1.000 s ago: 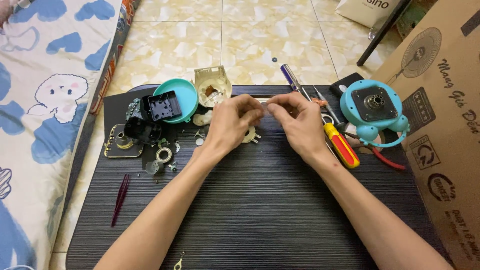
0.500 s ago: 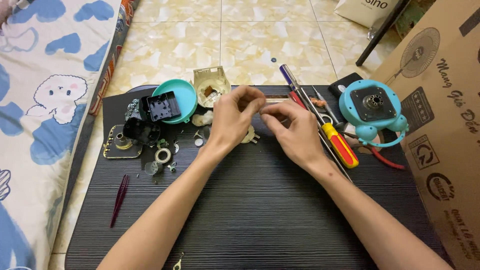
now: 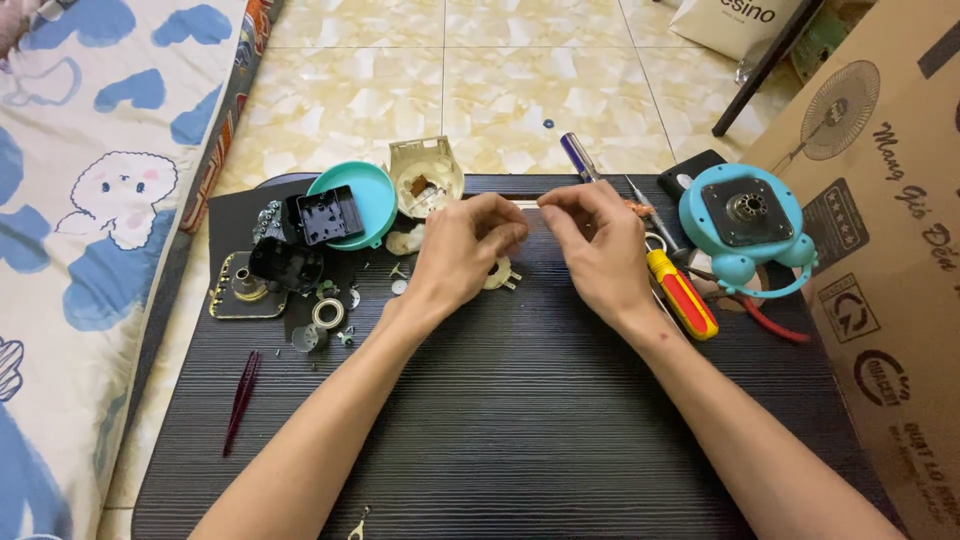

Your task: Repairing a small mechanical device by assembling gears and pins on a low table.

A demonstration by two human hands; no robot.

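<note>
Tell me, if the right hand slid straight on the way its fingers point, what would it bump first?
The right hand points left, toward the left hand. It would most likely meet the left hand's fingertips first, since only a small gap parts them. How high each hand sits is hard to tell.

Cream marbled floor tiles (image 3: 330,90) beside patterned bedding (image 3: 90,200).

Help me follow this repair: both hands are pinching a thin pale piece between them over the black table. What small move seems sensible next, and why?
Probably lower the thin pale piece toward the small toothed ring lying just below the left hand. Both that and the right hand pinch the piece by its ends, and the ring is the nearest loose part.
</note>
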